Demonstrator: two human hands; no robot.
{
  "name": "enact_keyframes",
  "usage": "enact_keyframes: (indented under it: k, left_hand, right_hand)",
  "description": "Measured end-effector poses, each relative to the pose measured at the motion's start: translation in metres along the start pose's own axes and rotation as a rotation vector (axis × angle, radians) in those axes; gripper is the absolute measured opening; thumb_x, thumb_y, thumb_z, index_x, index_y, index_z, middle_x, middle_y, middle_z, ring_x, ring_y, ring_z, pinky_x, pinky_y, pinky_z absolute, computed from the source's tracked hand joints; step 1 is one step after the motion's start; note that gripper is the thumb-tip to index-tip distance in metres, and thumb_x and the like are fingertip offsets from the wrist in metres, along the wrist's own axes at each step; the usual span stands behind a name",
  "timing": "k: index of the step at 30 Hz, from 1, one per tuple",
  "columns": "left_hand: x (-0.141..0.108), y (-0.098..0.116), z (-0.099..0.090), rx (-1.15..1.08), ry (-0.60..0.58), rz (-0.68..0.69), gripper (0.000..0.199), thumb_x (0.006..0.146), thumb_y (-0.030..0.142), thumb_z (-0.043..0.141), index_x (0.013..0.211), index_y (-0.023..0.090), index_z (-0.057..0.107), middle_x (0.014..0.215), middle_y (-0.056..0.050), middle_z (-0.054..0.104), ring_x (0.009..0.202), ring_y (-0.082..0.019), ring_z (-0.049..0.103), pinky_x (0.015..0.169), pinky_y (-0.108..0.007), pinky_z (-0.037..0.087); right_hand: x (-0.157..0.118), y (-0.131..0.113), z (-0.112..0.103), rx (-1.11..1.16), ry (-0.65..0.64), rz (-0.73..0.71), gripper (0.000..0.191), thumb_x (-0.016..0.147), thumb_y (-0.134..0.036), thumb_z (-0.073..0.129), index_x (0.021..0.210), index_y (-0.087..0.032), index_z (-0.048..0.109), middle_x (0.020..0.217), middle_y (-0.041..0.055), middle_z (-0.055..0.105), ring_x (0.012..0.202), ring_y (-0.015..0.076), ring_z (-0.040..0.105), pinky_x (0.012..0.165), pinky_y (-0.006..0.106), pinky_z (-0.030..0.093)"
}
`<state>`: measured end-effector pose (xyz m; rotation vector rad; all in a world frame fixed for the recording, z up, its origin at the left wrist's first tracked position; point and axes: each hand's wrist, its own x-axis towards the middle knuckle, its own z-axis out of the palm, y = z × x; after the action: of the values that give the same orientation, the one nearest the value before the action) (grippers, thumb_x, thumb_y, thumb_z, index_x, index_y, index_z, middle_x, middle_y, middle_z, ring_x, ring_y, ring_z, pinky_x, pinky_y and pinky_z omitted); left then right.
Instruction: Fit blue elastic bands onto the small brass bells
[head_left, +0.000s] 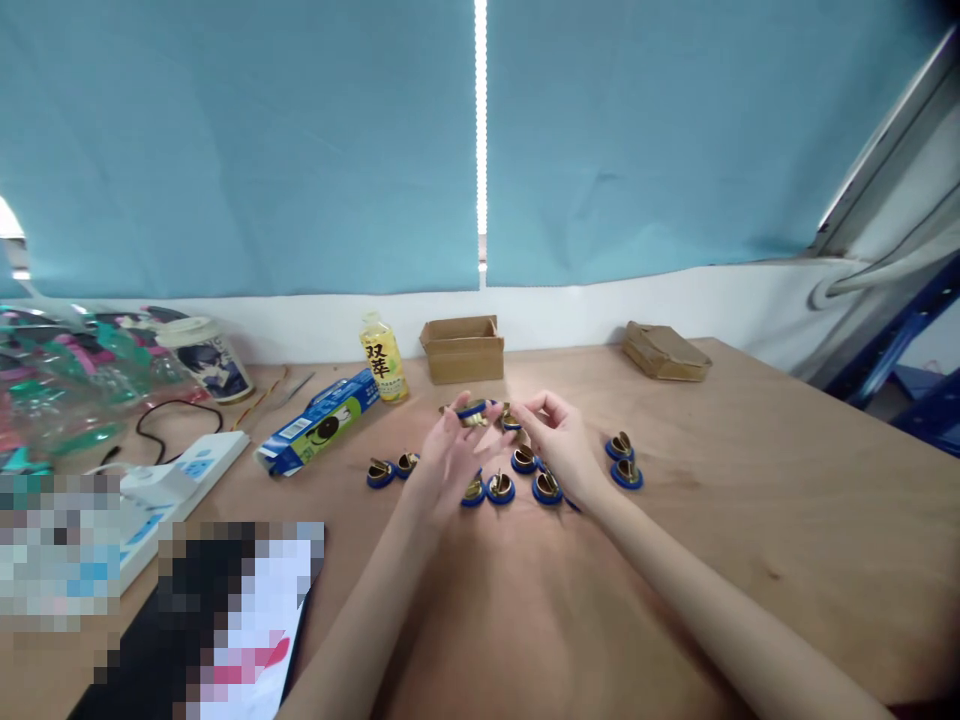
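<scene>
- Right: broad open wood on the table (765,490), from the outer pieces (627,474) to the edge — a packet (666,354) sits at the back.
- Middle: crowded; pieces (501,488) lie close together below and between the left hand (441,465) and right hand (564,450).
- Near side: open wood between the forearms, which wall it in on both sides.
- Back: box (466,360) and bottle (384,365) stand before the wall (577,318); an open gap runs between box and packet.
- Left: tight — carton (322,425), strip (202,462) and cable (154,410) block a low sweep.
</scene>
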<state>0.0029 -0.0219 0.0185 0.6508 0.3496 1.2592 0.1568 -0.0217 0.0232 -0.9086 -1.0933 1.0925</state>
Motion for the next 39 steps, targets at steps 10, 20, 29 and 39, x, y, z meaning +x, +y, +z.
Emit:
enact_keyframes:
  k: [10, 20, 29, 39]
  left_hand:
    - [-0.002, -0.014, 0.006, -0.121, 0.060, -0.105, 0.026, 0.092, 0.033, 0.059, 0.113, 0.017, 0.061, 0.099, -0.007, 0.070, 0.093, -0.016, 0.068, 0.103, -0.036, 0.047]
    - [-0.003, -0.012, -0.001, 0.036, -0.001, -0.061, 0.033, 0.085, 0.040, 0.068, 0.112, 0.023, 0.060, 0.103, -0.005, 0.069, 0.098, -0.018, 0.066, 0.095, -0.036, 0.050]
    - [0.000, -0.005, 0.003, -0.006, 0.062, -0.038, 0.040, 0.084, 0.035, 0.070, 0.119, 0.021, 0.055, 0.100, -0.004, 0.069, 0.087, -0.011, 0.066, 0.087, -0.022, 0.050]
    - [-0.001, -0.006, 0.001, 0.062, 0.023, -0.052, 0.048, 0.083, 0.043, 0.068, 0.124, 0.025, 0.051, 0.096, -0.004, 0.069, 0.096, -0.020, 0.067, 0.095, -0.041, 0.049]
  right_hand:
    - [-0.026, 0.004, 0.001, -0.044, 0.096, -0.031, 0.033, 0.075, -0.048, 0.073, 0.076, -0.019, 0.057, 0.048, -0.0088, 0.043, 0.038, 0.0054, 0.033, 0.035, 0.018, 0.023]
    - [-0.029, 0.004, -0.002, -0.044, -0.025, 0.013, 0.035, 0.077, -0.053, 0.071, 0.078, -0.022, 0.054, 0.055, -0.0073, 0.045, 0.040, 0.0072, 0.035, 0.037, 0.021, 0.026]
    - [-0.033, 0.015, 0.002, -0.052, -0.136, 0.002, 0.034, 0.084, -0.052, 0.065, 0.079, -0.022, 0.048, 0.055, -0.0085, 0.044, 0.040, 0.0066, 0.037, 0.038, 0.020, 0.029]
    - [-0.031, 0.013, -0.001, 0.040, -0.198, 0.044, 0.032, 0.083, -0.048, 0.067, 0.078, -0.022, 0.050, 0.057, -0.0073, 0.048, 0.041, 0.0071, 0.041, 0.039, 0.020, 0.032]
